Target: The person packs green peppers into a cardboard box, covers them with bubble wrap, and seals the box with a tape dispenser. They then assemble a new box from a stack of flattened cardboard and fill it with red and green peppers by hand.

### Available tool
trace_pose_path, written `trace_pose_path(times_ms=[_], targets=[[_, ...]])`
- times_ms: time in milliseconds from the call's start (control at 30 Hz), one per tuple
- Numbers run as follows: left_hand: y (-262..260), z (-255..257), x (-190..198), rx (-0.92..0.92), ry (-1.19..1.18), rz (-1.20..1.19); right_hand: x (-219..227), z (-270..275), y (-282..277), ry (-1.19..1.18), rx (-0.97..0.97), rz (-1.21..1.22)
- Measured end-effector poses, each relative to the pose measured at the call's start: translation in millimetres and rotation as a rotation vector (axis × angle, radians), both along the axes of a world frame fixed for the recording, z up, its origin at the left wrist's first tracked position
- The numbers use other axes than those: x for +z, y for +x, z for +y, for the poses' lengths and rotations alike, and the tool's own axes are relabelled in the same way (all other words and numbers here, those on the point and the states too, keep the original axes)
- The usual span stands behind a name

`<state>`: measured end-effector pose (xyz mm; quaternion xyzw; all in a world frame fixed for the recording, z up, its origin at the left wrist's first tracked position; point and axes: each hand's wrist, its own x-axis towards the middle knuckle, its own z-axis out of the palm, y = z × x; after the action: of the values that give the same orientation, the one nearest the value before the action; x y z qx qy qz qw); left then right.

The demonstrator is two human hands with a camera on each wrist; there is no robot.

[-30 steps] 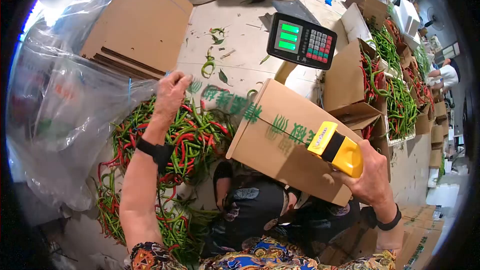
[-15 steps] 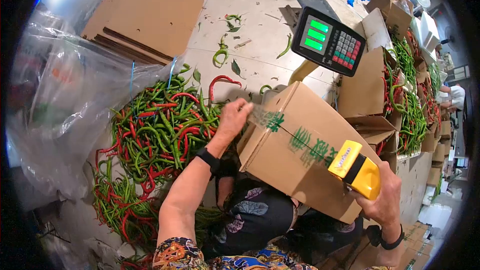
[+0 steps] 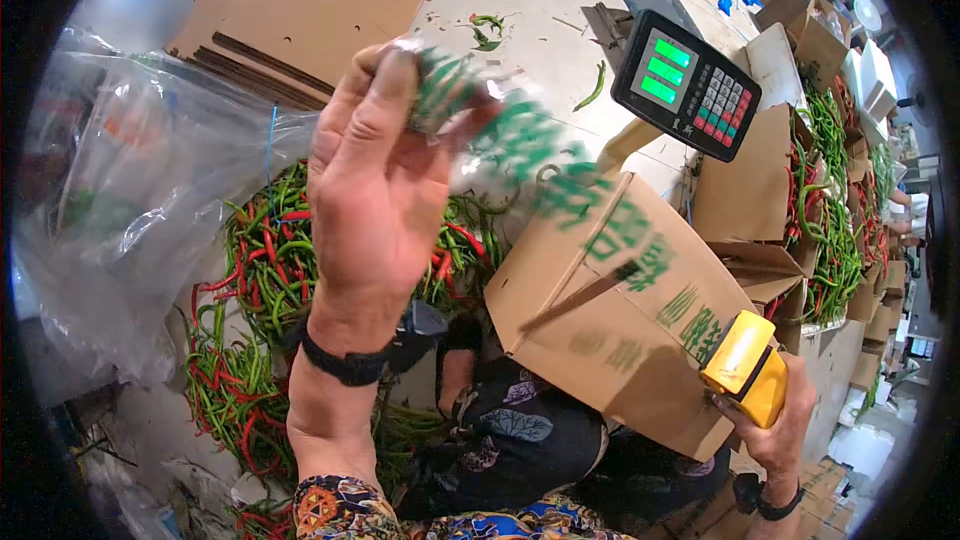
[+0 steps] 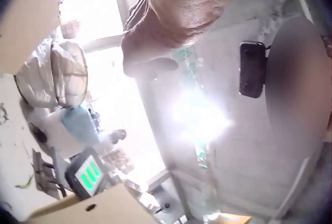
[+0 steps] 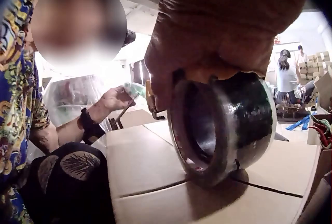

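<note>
My left hand (image 3: 375, 180) is raised above the pepper pile, thumb and fingers pinching the end of clear tape (image 3: 520, 140) with green print, blurred here. The tape slopes down onto a closed cardboard box (image 3: 600, 310), lying over its top seam towards a yellow tape dispenser (image 3: 745, 365). My right hand (image 3: 785, 420) grips that dispenser at the box's right end. In the right wrist view a tape roll (image 5: 228, 125) sits under my right hand (image 5: 223, 32), just over the box (image 5: 140, 167). The left wrist view shows my left hand (image 4: 176, 21) against glare.
A scale display (image 3: 687, 85) stands behind the box. Red and green peppers (image 3: 270, 260) lie on the left, beside plastic sheeting (image 3: 130, 210) and stacked flat cardboard (image 3: 310, 10). Open boxes of peppers (image 3: 750, 180) line the right side. A person's knee is near the box.
My left hand first moved in to the box's left end with the tape, then lifted back up and left, nearer the head camera. The box and dispenser appear further right and lower in view.
</note>
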<state>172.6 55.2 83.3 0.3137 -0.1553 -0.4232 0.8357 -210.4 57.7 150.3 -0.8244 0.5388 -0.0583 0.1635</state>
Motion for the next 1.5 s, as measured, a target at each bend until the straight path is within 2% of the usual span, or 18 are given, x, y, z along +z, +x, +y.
trace_pose_path(times_ms=[100, 167, 233, 333, 467, 533, 567, 667, 733, 867, 933, 1000, 1067, 1133, 1267, 1367, 1433, 1500], targets=[[3, -6, -13, -0.251, -0.150, -0.134, 1, 1, 0, -0.029, 0.014, -0.011], [2, -10, -24, -0.215, -0.124, -0.098, 0, 2, -3, -0.021, 0.000, -0.025], [18, -4, -32, -0.016, 0.089, 0.050, 0, 2, -6, -0.015, 0.012, -0.046], [26, 22, -1, 0.028, 0.028, -0.150, 4, 4, -3, 0.001, 0.005, -0.052], [47, 54, 12, -0.225, -0.178, -0.262, 2, -2, -9, -0.005, 0.100, -0.085], [55, 56, -11, -0.059, 0.203, -0.480, 4, -1, -2, -0.014, 0.109, -0.039], [54, 46, -20, 0.068, 0.431, -0.788, 3, 1, 1, -0.014, 0.108, -0.040], [45, 7, -31, 0.095, 0.315, -0.695, 2, 0, 6, -0.060, 0.116, -0.038], [40, -24, -10, 0.236, 0.233, -0.912, 1, 3, 6, -0.063, 0.048, -0.084], [19, -56, 28, 0.259, -0.082, -0.892, 0, 19, 9, -0.112, -0.103, -0.172], [22, -53, 14, 0.272, 0.091, -1.263, -2, 25, 10, -0.160, -0.114, -0.164], [21, -34, -37, 0.081, 0.352, -1.027, -2, 27, 6, -0.196, -0.066, -0.115], [22, 3, -73, -0.022, 0.462, -0.721, -5, 28, 5, -0.249, 0.003, -0.073], [27, 33, -110, -0.075, 0.463, -0.656, -6, 27, 7, -0.242, 0.014, -0.063], [33, 35, -105, -0.079, 0.403, -0.391, -4, 22, 10, -0.236, 0.039, -0.079], [36, 35, -108, -0.141, 0.398, -0.432, -2, 23, -4, -0.151, 0.016, -0.080], [27, 55, -109, -0.222, 0.488, -0.503, 0, 25, -5, -0.132, 0.017, -0.089], [27, 82, -130, -0.473, 0.748, -0.365, 5, 21, -6, -0.111, 0.026, -0.094]])
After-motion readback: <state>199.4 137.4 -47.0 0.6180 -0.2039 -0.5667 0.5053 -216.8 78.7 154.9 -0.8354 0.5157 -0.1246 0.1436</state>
